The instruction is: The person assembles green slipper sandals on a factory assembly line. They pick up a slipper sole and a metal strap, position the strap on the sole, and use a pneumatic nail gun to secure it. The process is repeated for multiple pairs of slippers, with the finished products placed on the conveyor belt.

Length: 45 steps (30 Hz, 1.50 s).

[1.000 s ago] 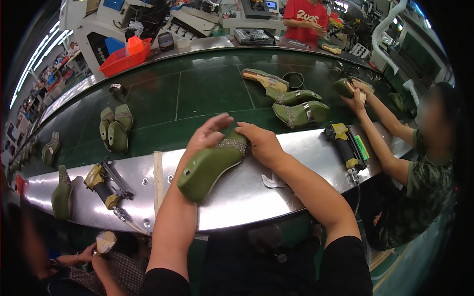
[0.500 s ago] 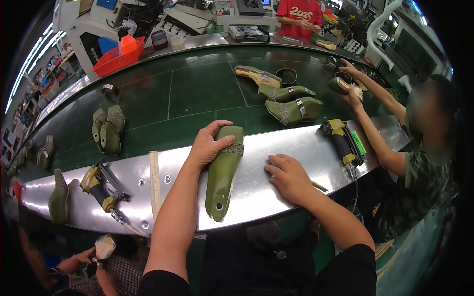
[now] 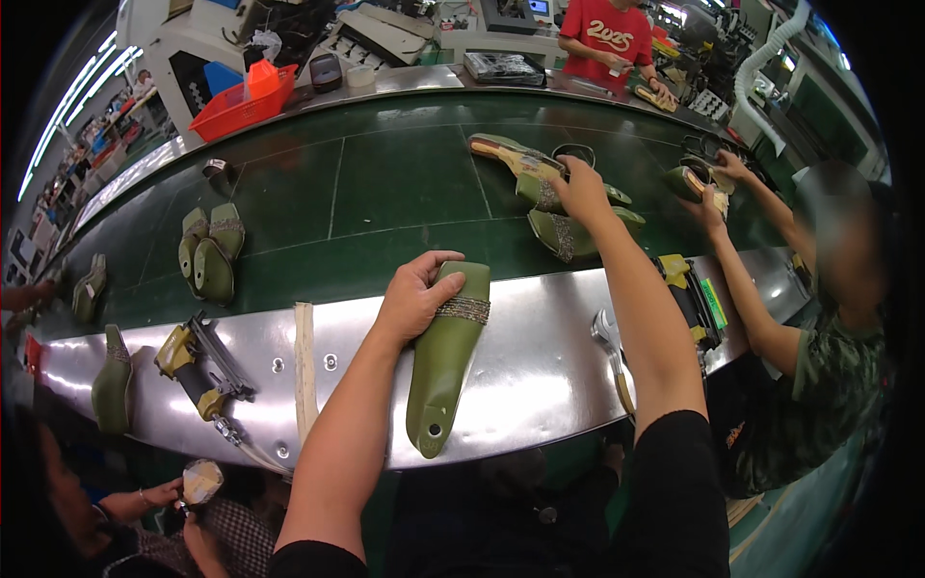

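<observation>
Left hand (image 3: 422,301): pinching a green shoe last (image 3: 439,385) beside its glittery strap (image 3: 464,309).
Right hand (image 3: 585,193): reaching over strapped lasts (image 3: 553,234); cannot tell whether it is pinching one.

A shoemaking workshop is being indicated: strapped green lasts (image 3: 547,229) are being borne by a long worktop (image 3: 405,183), a hose-fed gun (image 3: 199,385) by its metal edge (image 3: 525,395), with machines (image 3: 383,43) being ranged behind.

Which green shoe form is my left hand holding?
The green shoe form directly before you over the metal strip, holed end toward you. Your left hand grips it beside its patterned band; no other touches that hand.
</observation>
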### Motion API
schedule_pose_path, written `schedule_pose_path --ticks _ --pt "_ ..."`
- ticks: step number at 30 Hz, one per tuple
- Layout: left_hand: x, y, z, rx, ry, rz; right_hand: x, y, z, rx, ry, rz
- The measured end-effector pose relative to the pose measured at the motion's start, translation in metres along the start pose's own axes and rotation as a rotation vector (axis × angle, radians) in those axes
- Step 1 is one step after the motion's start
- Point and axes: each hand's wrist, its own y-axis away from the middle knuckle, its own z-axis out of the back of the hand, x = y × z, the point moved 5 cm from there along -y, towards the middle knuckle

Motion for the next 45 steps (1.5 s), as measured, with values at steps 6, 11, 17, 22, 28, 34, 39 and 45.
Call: schedule_pose_path --ticks 6,11,17,22,28,34,39,45 --pt "0.004 -0.003 -0.001 0.012 0.006 0.002 -0.038 -0.056 -0.049 0.132 0.175 -0.313" --pt "0.010 -0.001 0.007 -0.012 -0.004 0.007 -0.010 -0.068 -0.086 0.288 0.281 -0.479" --pt "0.007 -0.006 -0.003 0.003 -0.026 0.002 -0.035 -0.067 -0.088 0.214 0.322 -0.331" --pt "0.007 -0.004 0.001 -0.015 -0.008 0.002 -0.020 -0.064 -0.089 0.076 0.191 -0.070" --pt "0.008 -0.004 -0.001 -0.008 0.020 0.004 -0.010 -0.066 -0.058 -0.107 0.056 -0.085" --pt "0.011 -0.005 0.002 -0.014 0.055 -0.014 0.000 -0.043 -0.011 -0.212 -0.725 -0.267" --pt "0.005 -0.006 0.010 -0.043 0.183 -0.119 0.029 0.069 0.023 -0.128 -1.032 -0.291" --pt "-0.020 0.002 -0.007 0.145 0.254 -0.308 0.071 0.201 0.042 0.137 -0.913 -0.108"
